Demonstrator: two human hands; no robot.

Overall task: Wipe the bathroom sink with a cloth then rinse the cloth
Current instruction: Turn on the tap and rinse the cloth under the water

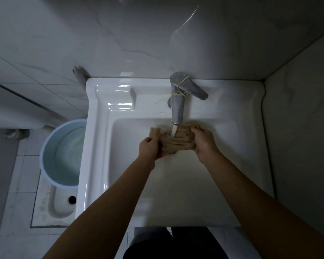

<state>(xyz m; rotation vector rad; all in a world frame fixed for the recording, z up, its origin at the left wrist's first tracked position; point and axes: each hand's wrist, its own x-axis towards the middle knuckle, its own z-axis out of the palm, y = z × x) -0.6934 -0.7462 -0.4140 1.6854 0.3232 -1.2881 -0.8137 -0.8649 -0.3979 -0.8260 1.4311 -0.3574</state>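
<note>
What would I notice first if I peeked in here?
In the middle, the left hand and right hand grip a bunched tan cloth under a stream of water that runs from the metal faucet at the back of the white sink. Yellow rubber bands are wound round the faucet. A light blue bucket with water in it stands on the floor to the sink's left.

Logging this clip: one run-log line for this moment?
phase: rinse; cloth: under running tap; left hand: grips cloth; right hand: grips cloth

No text, label or number is legible; dim light may hide small print.
</note>
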